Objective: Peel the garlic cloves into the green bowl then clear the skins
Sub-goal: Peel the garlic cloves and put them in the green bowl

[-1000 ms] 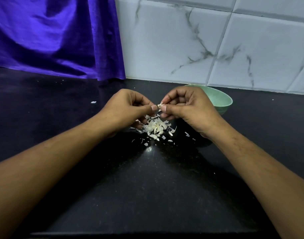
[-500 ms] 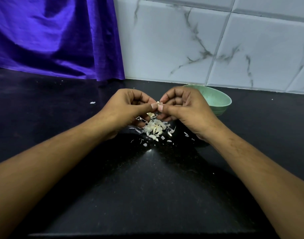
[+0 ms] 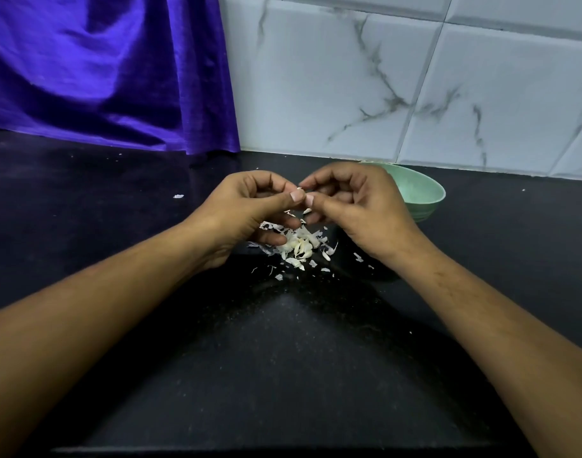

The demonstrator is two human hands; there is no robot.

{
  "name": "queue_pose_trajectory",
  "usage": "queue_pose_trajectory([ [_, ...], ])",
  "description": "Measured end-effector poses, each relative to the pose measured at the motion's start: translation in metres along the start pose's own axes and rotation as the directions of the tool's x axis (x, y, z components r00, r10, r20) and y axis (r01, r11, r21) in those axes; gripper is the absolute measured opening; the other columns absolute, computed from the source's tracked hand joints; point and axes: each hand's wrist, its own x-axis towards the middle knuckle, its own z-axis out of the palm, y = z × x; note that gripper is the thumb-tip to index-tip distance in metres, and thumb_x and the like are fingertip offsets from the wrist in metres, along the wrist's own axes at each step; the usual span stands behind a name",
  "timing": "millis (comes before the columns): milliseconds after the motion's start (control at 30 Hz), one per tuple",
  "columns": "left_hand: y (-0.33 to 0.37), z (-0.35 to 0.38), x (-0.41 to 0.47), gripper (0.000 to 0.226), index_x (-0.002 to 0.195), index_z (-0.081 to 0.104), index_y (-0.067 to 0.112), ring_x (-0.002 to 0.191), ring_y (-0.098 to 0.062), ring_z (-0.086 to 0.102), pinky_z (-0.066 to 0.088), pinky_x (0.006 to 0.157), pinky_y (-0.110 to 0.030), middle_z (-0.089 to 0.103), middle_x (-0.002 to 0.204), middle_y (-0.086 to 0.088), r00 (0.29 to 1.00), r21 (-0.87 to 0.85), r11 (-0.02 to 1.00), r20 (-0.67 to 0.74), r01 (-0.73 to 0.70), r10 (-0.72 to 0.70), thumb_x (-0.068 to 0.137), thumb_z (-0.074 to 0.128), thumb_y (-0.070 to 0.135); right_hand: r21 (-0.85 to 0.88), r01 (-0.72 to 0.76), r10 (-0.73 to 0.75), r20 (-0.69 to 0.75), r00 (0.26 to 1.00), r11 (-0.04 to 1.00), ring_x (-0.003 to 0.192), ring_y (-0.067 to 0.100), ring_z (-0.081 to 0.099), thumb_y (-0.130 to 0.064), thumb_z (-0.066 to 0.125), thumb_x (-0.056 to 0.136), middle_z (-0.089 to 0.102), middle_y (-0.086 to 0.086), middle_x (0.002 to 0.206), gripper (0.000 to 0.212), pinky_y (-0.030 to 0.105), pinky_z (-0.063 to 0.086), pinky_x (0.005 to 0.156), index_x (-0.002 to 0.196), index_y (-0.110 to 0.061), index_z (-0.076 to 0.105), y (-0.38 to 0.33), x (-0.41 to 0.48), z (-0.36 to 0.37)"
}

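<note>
Head camera, looking down at a black counter (image 3: pixel 283 358) from the person's own viewpoint. Two bare forearms reach in from the lower corners and meet near the middle. The left hand (image 3: pixel 246 209) and right hand (image 3: pixel 355 213) are both curled, thumbs tip to tip, and together they pinch a small pale clove (image 3: pixel 301 190) held above the counter. Only a sliver of the clove shows between the fingertips, so how much skin it carries cannot be told.

Directly under the hands lies a loose heap of white and cream skins (image 3: pixel 299 244), with small flakes scattered around it on the counter. One stray flake (image 3: pixel 178 196) lies well apart to the left.

The green bowl (image 3: pixel 425 193) stands just behind the right hand, which hides part of it. Its contents cannot be made out.

Behind the counter, white marbled tiles (image 3: pixel 349 87) cover the wall, and a purple cloth (image 3: pixel 101 71) hangs at the left down to the counter.
</note>
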Motion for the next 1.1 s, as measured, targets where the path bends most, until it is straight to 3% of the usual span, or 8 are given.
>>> queue_pose_trajectory([
  [133,0.004,-0.004,0.001,0.021,0.103,0.067,0.008,0.084,-0.019,0.075,0.062,0.061,-0.030,0.078,0.093,-0.005,0.998,0.046,0.999,0.060,0.004,-0.006,0.089,0.074,0.023,-0.081,0.059,-0.057,0.024,0.998,0.995,0.071,0.017,0.076,-0.002,0.073,0.093,0.077,0.006,0.088,0.014,0.025,0.059,0.066,0.106,-0.006,0.075,-0.001,-0.001,-0.002],
  [233,0.006,-0.006,0.001,0.018,0.100,0.068,0.008,0.082,-0.018,0.075,0.062,0.062,-0.031,0.078,0.090,-0.003,0.996,0.083,0.997,0.088,-0.001,-0.006,0.090,0.073,0.023,-0.113,0.075,-0.071,0.047,0.996,0.991,0.072,0.019,0.076,-0.003,0.073,0.093,0.078,0.004,0.088,0.014,0.027,0.060,0.066,0.105,-0.008,0.077,-0.002,-0.001,-0.003],
  [400,0.008,-0.003,-0.001,0.039,0.106,0.070,0.002,0.077,-0.016,0.074,0.061,0.062,-0.029,0.077,0.090,-0.007,0.996,0.000,1.000,0.086,0.019,-0.019,0.080,0.076,0.030,-0.108,0.087,-0.084,0.031,0.996,0.990,0.071,0.021,0.077,-0.003,0.072,0.092,0.077,0.006,0.082,0.007,0.031,0.062,0.069,0.097,-0.005,0.075,-0.004,-0.001,-0.006],
  [733,0.012,-0.005,-0.001,0.041,0.108,0.071,0.003,0.068,-0.011,0.068,0.060,0.058,-0.025,0.074,0.085,-0.004,0.996,-0.060,0.997,0.082,0.041,-0.036,0.079,0.078,0.031,0.095,-0.038,0.035,0.035,0.999,0.995,0.073,0.034,0.075,-0.003,0.072,0.094,0.078,0.013,0.086,0.006,0.053,0.063,0.076,0.099,-0.001,0.069,-0.009,-0.003,-0.001],
  [900,0.014,-0.006,-0.001,0.028,0.097,0.071,0.010,0.066,-0.008,0.066,0.059,0.055,-0.023,0.073,0.077,0.001,0.993,-0.090,0.993,0.094,0.074,-0.065,0.076,0.078,0.029,0.213,-0.107,0.098,0.052,0.994,0.971,0.069,0.025,0.074,0.000,0.070,0.093,0.077,0.012,0.083,0.003,0.029,0.061,0.063,0.096,-0.002,0.069,-0.014,-0.004,-0.001],
  [1000,0.015,-0.007,-0.001,0.022,0.089,0.071,0.013,0.066,-0.007,0.065,0.059,0.055,-0.022,0.069,0.074,0.000,0.991,-0.120,0.989,0.113,0.081,-0.067,0.073,0.079,0.026,0.309,-0.177,0.155,0.095,0.983,0.935,0.069,0.025,0.074,0.000,0.069,0.092,0.075,0.019,0.086,0.003,0.035,0.063,0.068,0.094,-0.003,0.070,-0.016,-0.004,-0.002],
  [1100,0.014,-0.008,0.000,0.017,0.087,0.073,0.015,0.066,-0.007,0.066,0.059,0.055,-0.022,0.069,0.076,-0.001,0.990,-0.124,0.989,0.127,0.082,-0.066,0.074,0.078,0.024,0.391,-0.257,0.209,0.160,0.965,0.884,0.068,0.023,0.074,0.001,0.067,0.093,0.071,0.013,0.079,0.006,0.035,0.063,0.068,0.091,-0.004,0.070,-0.016,-0.004,-0.002],
])
